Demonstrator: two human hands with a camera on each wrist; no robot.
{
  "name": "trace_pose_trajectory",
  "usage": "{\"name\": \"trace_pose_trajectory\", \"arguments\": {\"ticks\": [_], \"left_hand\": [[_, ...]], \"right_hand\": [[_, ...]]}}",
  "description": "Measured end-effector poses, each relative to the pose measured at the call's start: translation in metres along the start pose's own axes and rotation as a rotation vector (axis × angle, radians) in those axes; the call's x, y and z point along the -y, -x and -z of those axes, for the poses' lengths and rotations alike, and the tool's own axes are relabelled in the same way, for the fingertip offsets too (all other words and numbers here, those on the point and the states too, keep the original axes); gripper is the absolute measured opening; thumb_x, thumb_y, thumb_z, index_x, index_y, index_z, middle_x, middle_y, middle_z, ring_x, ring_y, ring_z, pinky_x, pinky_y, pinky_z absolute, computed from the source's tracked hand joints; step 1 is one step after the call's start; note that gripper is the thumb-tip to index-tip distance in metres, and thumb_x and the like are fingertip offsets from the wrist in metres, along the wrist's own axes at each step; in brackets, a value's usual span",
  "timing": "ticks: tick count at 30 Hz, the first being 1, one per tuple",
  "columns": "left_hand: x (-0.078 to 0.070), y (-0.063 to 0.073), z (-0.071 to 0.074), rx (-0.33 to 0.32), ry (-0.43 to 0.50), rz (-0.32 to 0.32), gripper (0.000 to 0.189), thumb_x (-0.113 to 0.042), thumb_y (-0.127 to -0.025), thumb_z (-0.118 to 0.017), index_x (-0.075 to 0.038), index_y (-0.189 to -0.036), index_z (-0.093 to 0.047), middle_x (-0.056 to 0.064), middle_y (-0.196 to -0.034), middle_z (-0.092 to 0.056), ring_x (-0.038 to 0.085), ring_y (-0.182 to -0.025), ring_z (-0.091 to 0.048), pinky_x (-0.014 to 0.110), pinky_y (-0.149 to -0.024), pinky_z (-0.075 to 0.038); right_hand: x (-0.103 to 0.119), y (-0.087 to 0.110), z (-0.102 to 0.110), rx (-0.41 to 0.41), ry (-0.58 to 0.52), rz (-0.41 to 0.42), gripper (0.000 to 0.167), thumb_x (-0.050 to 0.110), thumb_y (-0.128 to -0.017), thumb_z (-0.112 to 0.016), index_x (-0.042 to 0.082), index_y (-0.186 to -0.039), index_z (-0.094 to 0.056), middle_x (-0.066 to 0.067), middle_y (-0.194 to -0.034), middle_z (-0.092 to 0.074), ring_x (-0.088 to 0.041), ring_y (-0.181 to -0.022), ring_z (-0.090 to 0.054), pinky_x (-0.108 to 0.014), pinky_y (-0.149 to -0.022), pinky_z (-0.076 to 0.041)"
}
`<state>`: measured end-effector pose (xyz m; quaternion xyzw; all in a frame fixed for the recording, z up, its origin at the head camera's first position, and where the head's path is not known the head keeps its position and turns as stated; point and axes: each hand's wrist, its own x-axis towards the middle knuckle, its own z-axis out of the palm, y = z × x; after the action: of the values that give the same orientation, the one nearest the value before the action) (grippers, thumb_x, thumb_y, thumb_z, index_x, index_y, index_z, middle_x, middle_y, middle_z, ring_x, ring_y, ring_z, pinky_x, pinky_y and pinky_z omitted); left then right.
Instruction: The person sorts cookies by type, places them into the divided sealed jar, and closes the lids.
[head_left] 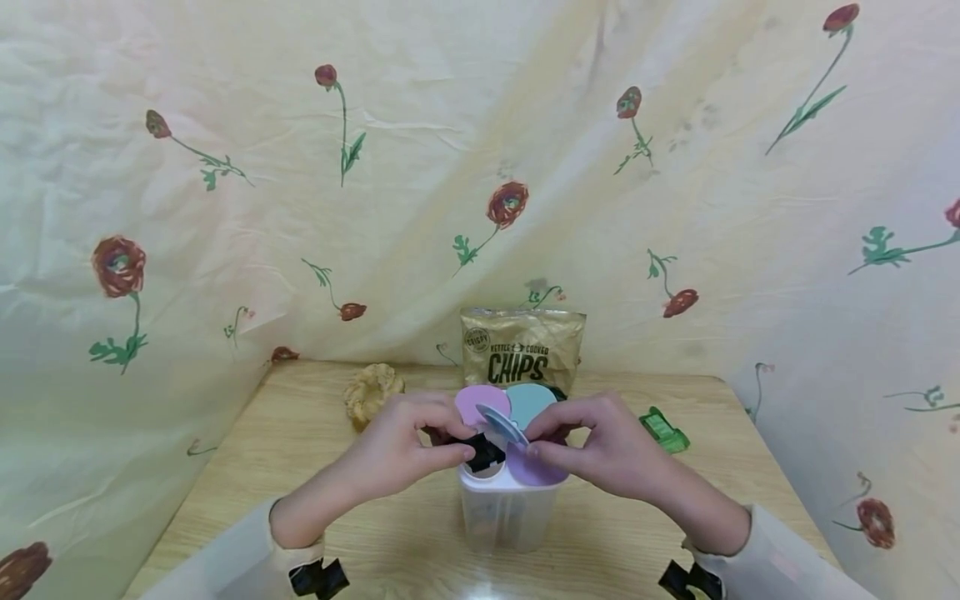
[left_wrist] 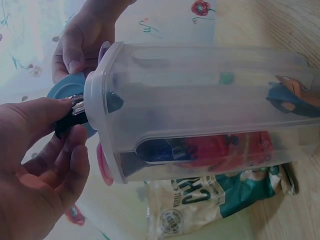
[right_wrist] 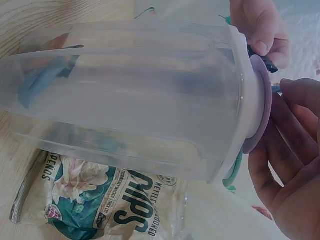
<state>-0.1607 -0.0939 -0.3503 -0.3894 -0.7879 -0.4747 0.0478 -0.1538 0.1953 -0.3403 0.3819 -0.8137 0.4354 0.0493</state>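
Observation:
A clear plastic storage container (head_left: 502,517) with a white top stands upright in front of me. My left hand (head_left: 416,433) pinches a small black packet (head_left: 483,452) at the container's front left opening. In the left wrist view, the packet's far end dips inside the rim. Between thumb and fingers, my right hand (head_left: 592,433) holds the round light-blue lid (head_left: 501,425) of that opening, tilted up. The pink lid (head_left: 480,403), teal lid (head_left: 531,402) and purple lid (head_left: 536,468) lie flat over the other openings. Inside, red wrappers (left_wrist: 230,150) and a blue-and-orange wrapper (left_wrist: 295,97) show through the wall.
Behind the container, a gold bag of kettle-cooked chips (head_left: 522,346) stands upright. A beige ring-shaped item (head_left: 369,393) lies on the wooden table (head_left: 300,442) at left. Over to the right is a green packet (head_left: 664,430). Flowered cloth (head_left: 420,167) hangs behind the table.

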Motion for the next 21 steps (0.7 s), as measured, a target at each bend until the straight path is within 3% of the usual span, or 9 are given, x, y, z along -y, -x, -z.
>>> {"name": "trace_pose_trajectory", "arguments": {"ticks": [6, 11, 14, 19, 21], "left_hand": [[0.0002, -0.0016, 0.0002, 0.025, -0.026, 0.035, 0.011, -0.011, -0.086, -0.083, -0.018, -0.094, -0.083, -0.007, -0.092, -0.076, 0.004, -0.072, -0.058, 0.021, -0.059, -0.048], [-0.0012, -0.0021, -0.0001, 0.045, -0.041, 0.060, 0.011, -0.010, -0.086, -0.083, -0.016, -0.096, -0.084, -0.008, -0.094, -0.077, 0.003, -0.074, -0.060, 0.022, -0.061, -0.051], [-0.0011, -0.0025, -0.0019, 0.072, -0.111, 0.025, 0.010, -0.011, -0.087, -0.083, -0.016, -0.096, -0.084, -0.009, -0.094, -0.076, 0.001, -0.078, -0.061, 0.021, -0.066, -0.052], [-0.0014, -0.0055, -0.0074, 0.138, -0.319, -0.105, 0.011, -0.022, -0.090, -0.081, -0.018, -0.100, -0.083, -0.012, -0.093, -0.073, -0.003, -0.082, -0.062, 0.014, -0.070, -0.049], [-0.0020, -0.0064, -0.0092, 0.150, -0.359, -0.140, 0.015, -0.028, -0.092, -0.079, -0.019, -0.103, -0.082, -0.012, -0.096, -0.075, -0.004, -0.087, -0.065, 0.013, -0.074, -0.050]], "right_hand": [[0.0000, 0.0000, 0.0010, 0.006, -0.001, -0.017, 0.009, 0.012, -0.090, -0.080, 0.019, -0.096, -0.080, 0.009, -0.089, -0.077, -0.005, -0.077, -0.071, -0.028, -0.069, -0.059], [-0.0001, -0.0002, 0.0010, 0.003, -0.010, -0.018, 0.009, 0.012, -0.090, -0.080, 0.019, -0.096, -0.080, 0.008, -0.090, -0.077, -0.006, -0.077, -0.071, -0.028, -0.069, -0.059], [-0.0005, -0.0002, 0.0004, 0.003, -0.019, -0.012, 0.010, 0.011, -0.090, -0.080, 0.019, -0.096, -0.080, 0.008, -0.090, -0.077, -0.006, -0.077, -0.071, -0.028, -0.069, -0.059], [-0.0002, -0.0008, -0.0004, 0.006, -0.030, -0.002, 0.012, 0.009, -0.091, -0.079, 0.019, -0.097, -0.080, 0.009, -0.091, -0.077, -0.007, -0.077, -0.071, -0.029, -0.068, -0.059], [-0.0002, -0.0011, -0.0004, 0.008, -0.035, 0.003, 0.014, 0.007, -0.090, -0.078, 0.019, -0.097, -0.080, 0.010, -0.091, -0.077, -0.007, -0.077, -0.071, -0.029, -0.069, -0.059]]}}
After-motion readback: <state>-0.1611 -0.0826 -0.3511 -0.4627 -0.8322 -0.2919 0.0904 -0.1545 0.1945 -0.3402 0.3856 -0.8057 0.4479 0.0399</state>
